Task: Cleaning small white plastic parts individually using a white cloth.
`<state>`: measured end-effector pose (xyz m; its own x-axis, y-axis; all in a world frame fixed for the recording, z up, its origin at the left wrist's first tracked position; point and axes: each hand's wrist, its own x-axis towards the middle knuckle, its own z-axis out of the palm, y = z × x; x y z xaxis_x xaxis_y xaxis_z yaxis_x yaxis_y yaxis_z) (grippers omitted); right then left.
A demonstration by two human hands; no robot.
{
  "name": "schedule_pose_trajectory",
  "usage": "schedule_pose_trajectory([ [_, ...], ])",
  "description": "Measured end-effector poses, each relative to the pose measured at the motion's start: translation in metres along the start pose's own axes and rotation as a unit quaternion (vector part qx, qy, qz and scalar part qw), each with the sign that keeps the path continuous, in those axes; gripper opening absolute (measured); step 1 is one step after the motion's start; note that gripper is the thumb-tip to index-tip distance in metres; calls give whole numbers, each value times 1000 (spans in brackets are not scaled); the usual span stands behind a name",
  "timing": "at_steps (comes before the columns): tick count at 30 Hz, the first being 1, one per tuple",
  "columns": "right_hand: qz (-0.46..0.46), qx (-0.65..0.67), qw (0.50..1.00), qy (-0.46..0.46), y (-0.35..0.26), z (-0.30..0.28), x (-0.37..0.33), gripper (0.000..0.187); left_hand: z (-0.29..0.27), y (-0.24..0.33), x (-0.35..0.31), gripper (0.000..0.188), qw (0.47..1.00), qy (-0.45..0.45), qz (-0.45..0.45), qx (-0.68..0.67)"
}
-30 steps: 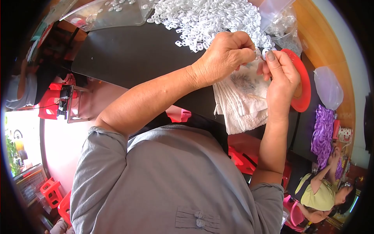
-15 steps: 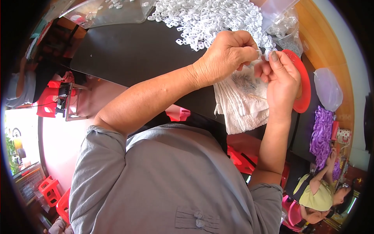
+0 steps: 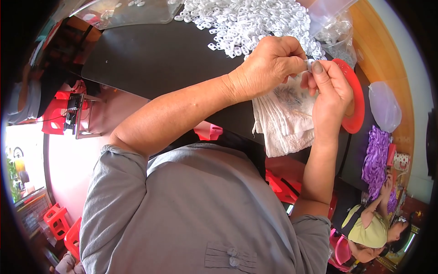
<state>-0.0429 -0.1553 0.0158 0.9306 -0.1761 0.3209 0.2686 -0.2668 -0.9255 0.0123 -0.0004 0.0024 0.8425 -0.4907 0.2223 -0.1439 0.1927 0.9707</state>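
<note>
A small white two-holed plastic piece is pinched between the thumb and fingers of my right hand. My left hand is closed in a pinch right against that piece; whatever its fingertips hold is too small and covered to make out. Just beyond both hands spreads a large heap of similar white pieces on the dark table. Under my hands lies a folded whitish towel with dark grey bits on it. A red plate sits to the right, partly behind my right hand.
A clear plastic bin with a few white pieces stands at the far left. Clear bags lie beyond the plate. On the right are a translucent bag, a purple bundle and another seated person. Red stools stand at lower left.
My hands have come closer together. The left fingertips moved slightly right and now meet the white piece in my right fingers, where a small gap showed before.
</note>
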Motion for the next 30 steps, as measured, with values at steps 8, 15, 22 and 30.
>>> schedule_pose_trajectory([
  [8, 1, 34, 999, 24, -1, -1, 0, 19, -1, -1, 3, 17, 997, -25, -38, -54],
  [15, -4, 43, 999, 23, 0, -1, -1, 20, 2, -2, 3, 11, 997, -16, -41, -65],
  [22, 6, 17, 1000, -1, -1, -3, 0, 19, 0, 0, 2, 13, 998, -21, -43, -45],
  [30, 30, 9, 1000, -4, 6, 5, 0, 20, 1, -8, 2, 16, 1000, -8, -22, -18],
])
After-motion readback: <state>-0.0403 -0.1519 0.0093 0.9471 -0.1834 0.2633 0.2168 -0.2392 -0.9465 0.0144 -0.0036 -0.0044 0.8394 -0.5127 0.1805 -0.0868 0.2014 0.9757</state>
